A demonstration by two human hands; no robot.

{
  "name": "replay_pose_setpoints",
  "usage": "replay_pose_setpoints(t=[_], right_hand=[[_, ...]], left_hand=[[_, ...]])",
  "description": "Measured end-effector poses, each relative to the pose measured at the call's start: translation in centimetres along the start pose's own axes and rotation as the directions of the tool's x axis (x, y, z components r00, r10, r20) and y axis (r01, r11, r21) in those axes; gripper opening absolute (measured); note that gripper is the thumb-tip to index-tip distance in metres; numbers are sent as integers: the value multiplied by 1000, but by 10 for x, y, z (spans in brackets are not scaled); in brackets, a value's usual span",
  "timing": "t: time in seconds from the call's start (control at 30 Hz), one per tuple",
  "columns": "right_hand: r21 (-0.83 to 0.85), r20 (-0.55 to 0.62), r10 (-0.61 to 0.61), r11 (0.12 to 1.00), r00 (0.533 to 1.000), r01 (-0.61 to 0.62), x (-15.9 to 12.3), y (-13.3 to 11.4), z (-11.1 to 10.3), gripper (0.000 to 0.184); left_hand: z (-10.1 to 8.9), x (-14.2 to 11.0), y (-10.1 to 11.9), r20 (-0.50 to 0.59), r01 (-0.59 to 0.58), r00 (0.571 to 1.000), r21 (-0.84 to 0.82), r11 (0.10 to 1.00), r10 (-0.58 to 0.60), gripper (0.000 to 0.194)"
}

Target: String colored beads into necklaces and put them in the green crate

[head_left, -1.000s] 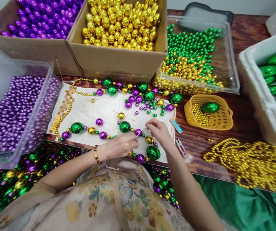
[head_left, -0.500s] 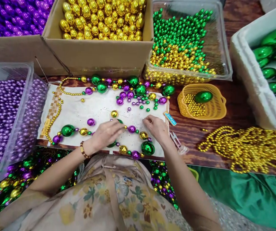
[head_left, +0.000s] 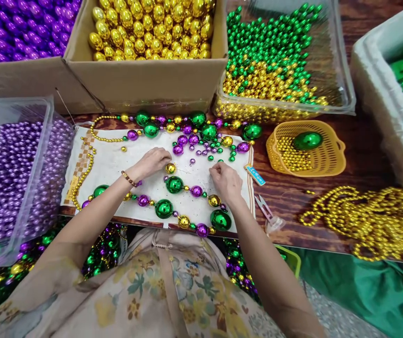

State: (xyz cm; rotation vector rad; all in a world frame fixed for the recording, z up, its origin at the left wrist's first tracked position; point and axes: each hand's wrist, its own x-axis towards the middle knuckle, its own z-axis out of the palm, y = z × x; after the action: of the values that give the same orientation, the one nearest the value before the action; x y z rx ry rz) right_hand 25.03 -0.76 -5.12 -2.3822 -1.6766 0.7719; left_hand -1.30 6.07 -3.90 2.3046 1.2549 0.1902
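Observation:
My left hand (head_left: 154, 162) is over the white cloth (head_left: 110, 164), fingers curled together beside a gold bead (head_left: 170, 168); what lies between its fingertips is hidden. My right hand (head_left: 226, 180) is closed in a pinch above the strand's right bend; anything in it is too small to make out. A bead strand (head_left: 196, 191) of green, purple and gold loops between and below my hands, its left part under my left forearm. A faint thin line, a thread or needle, runs right from the gold bead. Loose purple beads (head_left: 183, 140) and small green ones lie beyond.
Another bead strand (head_left: 151, 130) lies along the cloth's far edge. Cardboard boxes (head_left: 145, 84) and clear bins (head_left: 289, 110) of beads stand behind and left. A yellow basket (head_left: 328, 162), thread snips (head_left: 265, 206), gold bead strings (head_left: 380, 220) and a foam box (head_left: 370, 94) are on the right.
My left hand has moved up and left, off the strand to the gold bead, uncovering a large green bead. My right hand stays pinched in nearly the same place. The view has shifted slightly.

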Motion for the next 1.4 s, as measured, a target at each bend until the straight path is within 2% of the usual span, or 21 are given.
replay_pose_setpoints(t=[0.13, 0.23, 0.33, 0.43, 0.6, 0.67, 0.73, 0.77, 0.83, 0.93, 1.03, 1.13, 1.2, 1.3, 1.4], right_hand=[[116, -1, 2, 993, 1000, -2, 4, 9, 1, 26], [158, -13, 8, 987, 1000, -6, 4, 11, 3, 25], [190, -16, 1, 982, 1000, 2, 2, 12, 3, 25], [202, -17, 3, 979, 1000, 1, 1, 11, 2, 24], [242, -33, 0, 970, 999, 8, 1, 14, 4, 22], [308, -36, 2, 951, 999, 9, 2, 16, 7, 20], [467, -33, -8, 884, 999, 23, 4, 19, 10, 19], [574, -28, -17, 818, 999, 30, 4, 20, 11, 20], [772, 4, -40, 635, 999, 23, 6, 21, 11, 24], [921, 54, -69, 388, 996, -23, 5, 19, 6, 30], [968, 74, -85, 245, 994, -51, -1, 13, -4, 32], [986, 102, -113, 146, 988, -85, -9, 5, -13, 32], [990, 110, -140, 98, 984, -97, -16, -1, -17, 32], [993, 105, -176, 69, 979, -94, -26, -10, -21, 30], [995, 74, -186, 78, 980, -60, -35, -19, -22, 26]], left_hand=[[-5, 6, 5, 133, 14, 991, -225, 974, 17, 23], [-3, 6, 7, 137, 31, 991, -284, 958, 8, 23], [3, 8, 9, 141, 46, 990, -224, 974, -14, 21], [8, 12, 12, 211, 33, 978, -148, 988, -1, 20], [9, 25, 23, 294, -103, 951, 17, 995, 94, 17], [8, 29, 26, 338, -145, 935, 75, 987, 112, 16], [7, 30, 28, 369, -168, 922, 115, 979, 115, 14], [7, 30, 28, 375, -174, 920, 123, 977, 117, 13], [7, 28, 27, 355, -189, 924, 107, 976, 140, 12], [7, 23, 24, 269, -196, 947, 54, 979, 175, 12], [1, 17, 22, 107, -155, 982, -26, 988, 156, 15], [-10, 7, 26, -126, -135, 985, -161, 978, 116, 20], [-17, -3, 34, -232, -115, 972, -334, 935, 37, 23], [-20, -20, 50, -223, -34, 964, -649, 760, -147, 23], [-15, -34, 68, -149, 32, 954, -810, 586, -259, 19]])
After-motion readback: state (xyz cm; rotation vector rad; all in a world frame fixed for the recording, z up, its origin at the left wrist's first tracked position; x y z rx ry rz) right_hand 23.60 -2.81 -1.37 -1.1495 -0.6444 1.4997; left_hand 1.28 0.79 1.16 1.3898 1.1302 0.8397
